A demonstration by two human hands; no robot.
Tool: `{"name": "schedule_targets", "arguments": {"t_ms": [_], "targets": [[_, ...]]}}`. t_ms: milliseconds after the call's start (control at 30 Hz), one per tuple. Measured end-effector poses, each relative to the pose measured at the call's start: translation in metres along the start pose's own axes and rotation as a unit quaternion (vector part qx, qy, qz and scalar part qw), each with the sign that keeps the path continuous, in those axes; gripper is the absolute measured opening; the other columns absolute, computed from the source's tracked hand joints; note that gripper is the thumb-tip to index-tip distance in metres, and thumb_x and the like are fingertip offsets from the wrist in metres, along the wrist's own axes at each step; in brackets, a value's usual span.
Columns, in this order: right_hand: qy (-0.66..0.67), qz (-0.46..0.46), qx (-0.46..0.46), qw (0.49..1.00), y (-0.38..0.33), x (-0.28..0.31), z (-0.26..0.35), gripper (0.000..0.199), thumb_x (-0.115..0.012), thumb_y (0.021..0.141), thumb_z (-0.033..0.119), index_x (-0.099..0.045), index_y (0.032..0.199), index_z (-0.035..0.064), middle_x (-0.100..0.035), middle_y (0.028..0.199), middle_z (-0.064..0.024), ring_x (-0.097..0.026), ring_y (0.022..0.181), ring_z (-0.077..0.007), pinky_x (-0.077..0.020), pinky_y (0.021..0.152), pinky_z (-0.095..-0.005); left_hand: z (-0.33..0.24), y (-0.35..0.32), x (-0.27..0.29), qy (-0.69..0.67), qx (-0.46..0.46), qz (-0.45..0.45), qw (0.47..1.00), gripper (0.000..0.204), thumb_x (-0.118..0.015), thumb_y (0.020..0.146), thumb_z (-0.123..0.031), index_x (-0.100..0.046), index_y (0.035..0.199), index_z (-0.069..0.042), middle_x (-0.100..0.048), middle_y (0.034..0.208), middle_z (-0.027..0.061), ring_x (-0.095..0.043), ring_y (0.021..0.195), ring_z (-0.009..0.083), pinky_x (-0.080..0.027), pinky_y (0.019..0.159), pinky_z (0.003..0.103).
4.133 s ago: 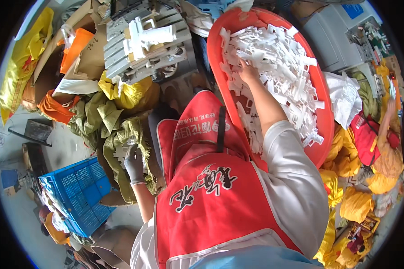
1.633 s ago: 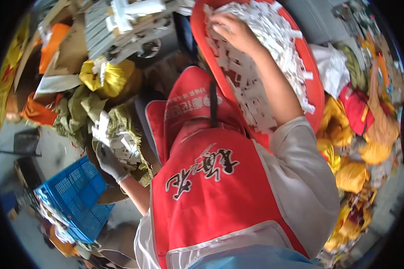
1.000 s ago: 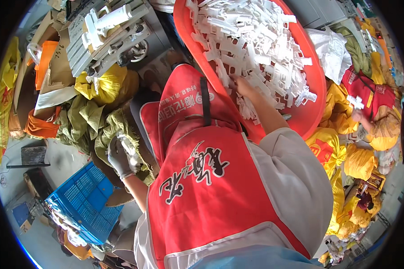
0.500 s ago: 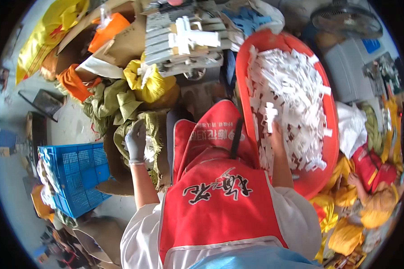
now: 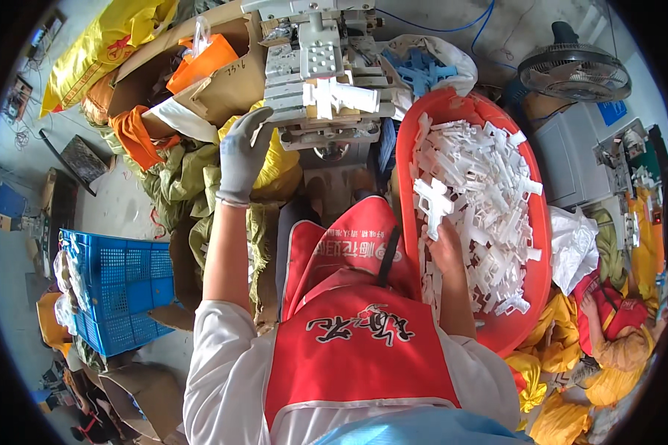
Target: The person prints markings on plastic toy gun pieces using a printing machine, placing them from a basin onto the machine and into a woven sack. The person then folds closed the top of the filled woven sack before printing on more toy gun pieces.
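Note:
My right hand (image 5: pixel 447 251), bare, grips a white plastic toy gun part (image 5: pixel 433 202) over the left side of a red oval tub (image 5: pixel 539 297). Heaped in the tub are many similar white parts (image 5: pixel 490 174). My left hand (image 5: pixel 243 157), in a grey glove, is raised with its thumb and fingers apart and nothing between them. It hovers just left of a grey bench machine (image 5: pixel 280 111). On that machine's bed lies another white toy gun part (image 5: pixel 343 98), beneath the metal press head (image 5: pixel 321 59).
A yellow sack (image 5: pixel 278 162) and an open cardboard box (image 5: pixel 223 81) stand left of the machine. Farther left is a blue plastic crate (image 5: pixel 122 289). A white bag with blue parts (image 5: pixel 423 67) sits behind the tub, near a black fan (image 5: pixel 575 70). Another person (image 5: pixel 616 326) works at the right.
My left hand has moved from the open sack beside my leg forward to the machine's left edge. My right hand still holds the white part, now turned and slightly left. The view has shifted.

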State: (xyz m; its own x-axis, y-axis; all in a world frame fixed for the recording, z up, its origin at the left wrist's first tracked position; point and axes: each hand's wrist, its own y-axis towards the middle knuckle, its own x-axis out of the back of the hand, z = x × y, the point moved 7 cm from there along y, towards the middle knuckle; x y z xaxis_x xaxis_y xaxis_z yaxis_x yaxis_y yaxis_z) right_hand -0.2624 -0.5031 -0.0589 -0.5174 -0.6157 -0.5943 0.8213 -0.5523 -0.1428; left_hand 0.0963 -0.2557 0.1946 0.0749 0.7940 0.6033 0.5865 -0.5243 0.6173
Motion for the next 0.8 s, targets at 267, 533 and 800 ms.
{"name": "schedule_targets", "arguments": {"t_ms": [267,533,800], "targets": [[-0.041,-0.016,0.005,0.999,-0.004,-0.001,0.006,0.041,-0.053,0.101,0.022,-0.048,0.138,0.0047,-0.060,0.122,-0.0059,-0.062,0.103,-0.0152,-0.0512,0.084,-0.0329,-0.002,0.041,-0.040,0.003,-0.045,0.086,0.995,0.040,-0.073,0.086,-0.016,-0.064,0.123,-0.004,-0.068,0.113,0.0186,-0.069,0.102,0.0325,-0.054,0.087,0.038],[-0.013,-0.011,0.049,0.999,0.005,-0.027,0.037,0.044,-0.054,0.101,0.018,-0.046,0.141,0.0036,-0.060,0.125,-0.0069,-0.062,0.106,-0.0171,-0.0497,0.090,-0.0327,0.001,0.070,-0.062,-0.060,0.025,0.184,0.981,0.037,-0.076,0.083,-0.014,-0.065,0.116,-0.002,-0.072,0.103,0.0146,-0.071,0.094,0.0205,-0.054,0.082,0.032],[-0.355,0.062,0.275,0.891,0.101,-0.145,0.137,0.043,-0.055,0.099,0.004,-0.047,0.141,-0.0013,-0.057,0.132,-0.0095,-0.055,0.123,-0.0194,-0.0415,0.105,-0.0340,0.024,0.020,-0.008,-0.085,0.022,-0.017,0.996,0.032,-0.078,0.081,-0.009,-0.067,0.110,-0.001,-0.074,0.105,0.0094,-0.072,0.096,0.0192,-0.054,0.085,0.030]]}}
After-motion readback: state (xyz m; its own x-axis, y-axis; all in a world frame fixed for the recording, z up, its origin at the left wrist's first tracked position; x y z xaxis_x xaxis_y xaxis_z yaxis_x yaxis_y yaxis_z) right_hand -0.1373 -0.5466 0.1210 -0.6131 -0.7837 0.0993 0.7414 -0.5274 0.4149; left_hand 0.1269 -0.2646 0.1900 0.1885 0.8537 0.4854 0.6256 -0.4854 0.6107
